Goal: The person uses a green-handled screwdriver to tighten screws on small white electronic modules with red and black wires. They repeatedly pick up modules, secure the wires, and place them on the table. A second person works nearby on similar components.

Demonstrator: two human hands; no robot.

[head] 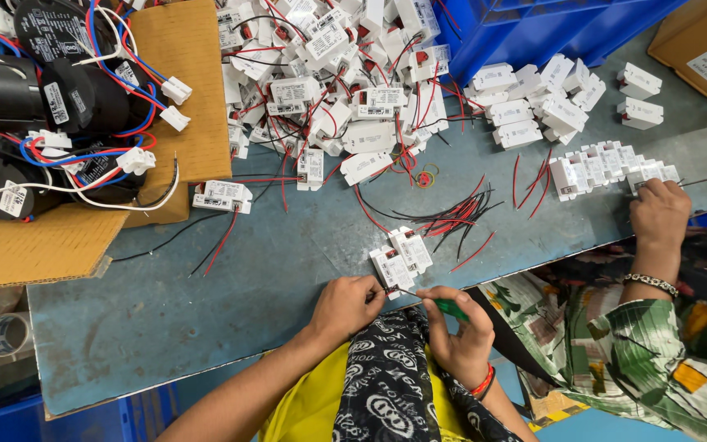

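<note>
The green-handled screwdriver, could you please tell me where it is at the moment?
In the head view it is low and centre, the green-handled screwdriver held in the right hand, its tip toward the left hand and the small white modules at the table edge.

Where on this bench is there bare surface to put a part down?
Bare table lies left of the left hand, below the cardboard box. A smaller patch sits between the loose wires and the white module pile, which is crowded.
</note>
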